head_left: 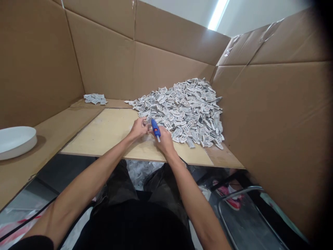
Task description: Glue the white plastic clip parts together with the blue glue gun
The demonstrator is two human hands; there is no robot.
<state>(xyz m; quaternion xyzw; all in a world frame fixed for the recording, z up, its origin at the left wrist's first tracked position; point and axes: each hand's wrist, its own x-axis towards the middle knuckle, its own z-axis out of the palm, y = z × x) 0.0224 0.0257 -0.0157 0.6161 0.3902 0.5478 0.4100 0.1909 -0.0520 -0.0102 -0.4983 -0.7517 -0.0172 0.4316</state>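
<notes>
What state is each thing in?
Glue gun: held, right hand
Glue stick: protruding from gun's rear
Left hand: curled, hold unclear
Big pile: loose, heaped
Small pile: loose, low
Dish: upright, partly out of frame
Cardboard walls: upright, creased
Light: on

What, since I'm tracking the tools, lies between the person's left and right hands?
In the head view, a blue glue gun lies between the left hand and the right hand, which holds it. Anything smaller there is unclear.
</notes>
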